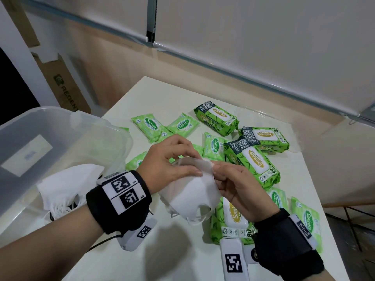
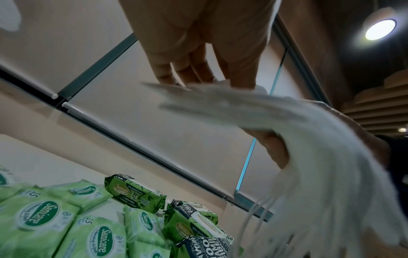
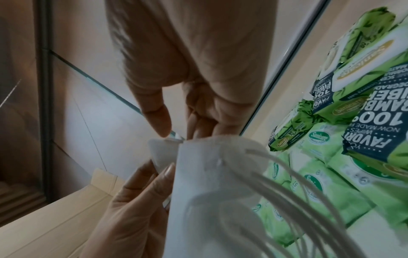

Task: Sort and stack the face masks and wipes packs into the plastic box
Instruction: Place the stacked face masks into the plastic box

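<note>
Both hands [image 1: 205,175] pinching mask stack [image 1: 192,197] btwn them

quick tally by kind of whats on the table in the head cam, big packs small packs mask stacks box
large 80-count wipes packs: 4
small 15-count wipes packs: 6 plainly seen, others may be hidden
plastic box: 1
mask stacks: 2, one held, one in the box
total: 13

Both forearms reach forward, wrists in black bands, meeting above the table [image 1: 129,110]. The left hand [image 1: 168,161] and the right hand [image 1: 241,185] face each other, fingers curled, pinching the stack of white masks [image 1: 192,191].
</note>
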Demonstrator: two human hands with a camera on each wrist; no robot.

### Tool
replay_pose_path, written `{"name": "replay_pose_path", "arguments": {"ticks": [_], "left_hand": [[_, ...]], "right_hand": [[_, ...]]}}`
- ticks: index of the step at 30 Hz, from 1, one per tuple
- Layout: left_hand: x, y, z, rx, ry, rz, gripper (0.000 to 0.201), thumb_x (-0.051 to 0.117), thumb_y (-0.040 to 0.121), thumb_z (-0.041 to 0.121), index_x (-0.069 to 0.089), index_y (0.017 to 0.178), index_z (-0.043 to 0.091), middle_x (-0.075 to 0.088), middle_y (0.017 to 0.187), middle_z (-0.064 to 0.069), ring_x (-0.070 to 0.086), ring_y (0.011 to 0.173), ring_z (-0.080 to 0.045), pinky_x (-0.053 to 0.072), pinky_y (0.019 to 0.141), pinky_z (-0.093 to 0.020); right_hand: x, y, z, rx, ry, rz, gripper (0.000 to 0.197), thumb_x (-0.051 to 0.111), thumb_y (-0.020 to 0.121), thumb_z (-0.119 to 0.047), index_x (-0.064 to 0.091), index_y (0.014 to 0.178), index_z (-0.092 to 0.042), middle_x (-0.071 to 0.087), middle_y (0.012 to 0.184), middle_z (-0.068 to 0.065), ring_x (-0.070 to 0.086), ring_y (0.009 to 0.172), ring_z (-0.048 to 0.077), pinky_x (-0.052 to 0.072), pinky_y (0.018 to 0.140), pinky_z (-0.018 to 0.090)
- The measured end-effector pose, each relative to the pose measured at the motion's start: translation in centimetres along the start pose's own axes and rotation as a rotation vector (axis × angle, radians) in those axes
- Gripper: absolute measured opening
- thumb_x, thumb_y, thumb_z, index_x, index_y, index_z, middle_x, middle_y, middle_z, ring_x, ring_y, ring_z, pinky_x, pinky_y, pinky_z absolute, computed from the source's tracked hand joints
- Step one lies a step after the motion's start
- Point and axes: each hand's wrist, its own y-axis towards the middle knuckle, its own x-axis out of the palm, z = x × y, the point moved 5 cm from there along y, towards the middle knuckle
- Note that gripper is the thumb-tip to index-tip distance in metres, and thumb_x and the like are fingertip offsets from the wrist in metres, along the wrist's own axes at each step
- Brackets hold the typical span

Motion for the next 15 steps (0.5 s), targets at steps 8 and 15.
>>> {"name": "replay_pose_path", "arguments": {"ticks": [8, 15], "left_hand": [[0.7, -0.3, -0.4, -0.071, -0.011, -0.124, 0.017, 0.068, 0.068, 0.041, 0.068, 0.077, 0.027, 0.062, 0.088, 0.012, 0.058, 0.084, -0.004, 0.043, 0.077, -0.016], [0.9, -0.4, -0.2, 0.038, 0.131, -0.2, 0.031, 0.055, 0.082, 0.042, 0.065, 0.089, 0.014, 0.061, 0.093, 0.004, 0.053, 0.089, -0.005, 0.042, 0.08, -0.019]], "right_hand": [[-0.6, 0.2, 0.3, -0.016, -0.027, 0.093, 0.024, 0.053, 0.092, -0.01, 0.075, 0.084, -0.01, 0.041, 0.068, 0.007, 0.031, 0.054, 0.009, 0.029, 0.053, 0.019], [-1.3, 0.1, -0.2, -0.092, -0.193, 0.179, 0.018, 0.056, 0.093, -0.004, 0.07, 0.085, -0.011, 0.061, 0.057, -0.002, 0.052, 0.052, 0.006, 0.046, 0.055, 0.016]]}}
